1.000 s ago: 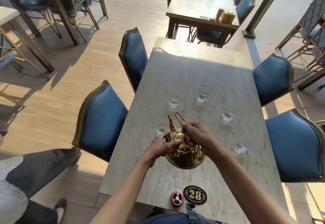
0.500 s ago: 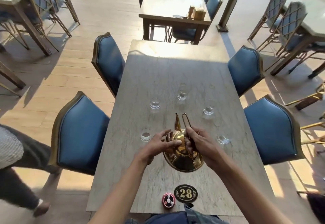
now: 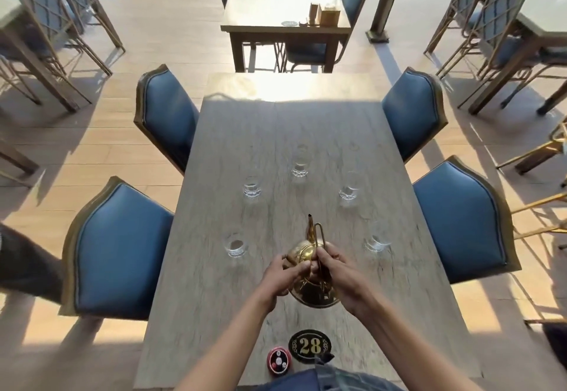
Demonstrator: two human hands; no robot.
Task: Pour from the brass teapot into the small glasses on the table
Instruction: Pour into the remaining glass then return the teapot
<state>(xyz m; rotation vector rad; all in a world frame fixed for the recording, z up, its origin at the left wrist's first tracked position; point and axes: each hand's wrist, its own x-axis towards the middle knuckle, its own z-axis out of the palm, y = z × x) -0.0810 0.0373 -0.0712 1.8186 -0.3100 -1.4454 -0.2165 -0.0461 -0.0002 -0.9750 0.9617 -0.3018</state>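
Pre-pour stage: your right hand (image 3: 340,271) grips the handle of the brass teapot (image 3: 313,271) near the table (image 3: 214,314)'s near edge, your left hand (image 3: 283,274) steadies its lid, so next lift and tip toward a small glass (image 3: 235,247).

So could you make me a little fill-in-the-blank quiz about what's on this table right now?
1. Both hands are on the brass ____.
2. The small glasses on the table number ____.
3. The oval plaque near the table's edge reads ____.
4. The chairs beside the table have ____ upholstery.

Missing words: teapot; five; 28; blue
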